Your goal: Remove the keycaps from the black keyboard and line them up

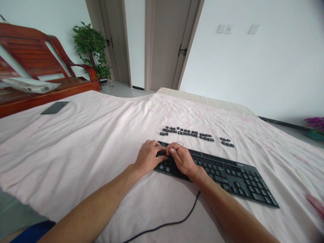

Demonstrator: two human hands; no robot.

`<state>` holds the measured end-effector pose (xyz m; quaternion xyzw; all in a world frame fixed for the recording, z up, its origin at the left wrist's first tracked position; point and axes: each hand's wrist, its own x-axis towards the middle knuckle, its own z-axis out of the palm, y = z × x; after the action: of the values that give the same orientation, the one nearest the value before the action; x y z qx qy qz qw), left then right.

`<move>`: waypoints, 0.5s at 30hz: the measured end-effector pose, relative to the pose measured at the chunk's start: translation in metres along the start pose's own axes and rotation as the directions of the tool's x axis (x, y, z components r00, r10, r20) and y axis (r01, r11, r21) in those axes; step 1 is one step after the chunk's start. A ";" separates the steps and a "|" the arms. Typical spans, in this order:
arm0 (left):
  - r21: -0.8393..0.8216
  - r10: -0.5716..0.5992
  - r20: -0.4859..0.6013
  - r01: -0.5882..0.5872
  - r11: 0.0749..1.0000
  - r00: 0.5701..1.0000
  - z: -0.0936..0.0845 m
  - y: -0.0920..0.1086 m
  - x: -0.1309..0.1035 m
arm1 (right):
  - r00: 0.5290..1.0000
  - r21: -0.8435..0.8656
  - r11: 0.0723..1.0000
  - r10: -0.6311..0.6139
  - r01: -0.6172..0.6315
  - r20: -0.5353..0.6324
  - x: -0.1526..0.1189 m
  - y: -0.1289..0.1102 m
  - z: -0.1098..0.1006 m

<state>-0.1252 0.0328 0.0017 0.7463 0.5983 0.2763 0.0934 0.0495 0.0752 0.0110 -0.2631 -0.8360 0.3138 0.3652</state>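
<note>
A black keyboard lies at a slant on the pale pink cloth. My left hand grips its left end, fingers near the back edge and thumb over the keys. Close beside it, my right hand is closed in a pinch on a thin wire keycap puller, whose loop sticks out above the fingers. Its other end is hidden over the keys. Behind the keyboard, loose black keycaps are set out in rows, with a smaller group of keycaps to the right.
The keyboard's black cable runs toward me across the cloth. A dark phone or tablet lies at the far left. Beyond stand a wooden bench and a leafy plant. Something pink shows at the right edge.
</note>
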 end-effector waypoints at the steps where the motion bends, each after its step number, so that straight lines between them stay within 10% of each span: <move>1: 0.001 0.004 0.003 -0.004 1.000 1.000 0.000 0.001 0.001 | 1.000 -0.001 1.000 -0.012 0.012 -0.002 -0.001 0.000 0.000; 15: -0.093 -0.036 -0.010 0.035 0.995 0.999 0.012 0.013 0.000 | 0.995 0.084 0.996 0.043 -0.035 -0.094 -0.006 -0.005 -0.005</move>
<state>-0.1075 0.0320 -0.0020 0.7289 0.5985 0.3063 0.1293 0.0563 0.0695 0.0148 -0.2787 -0.7987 0.3421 0.4091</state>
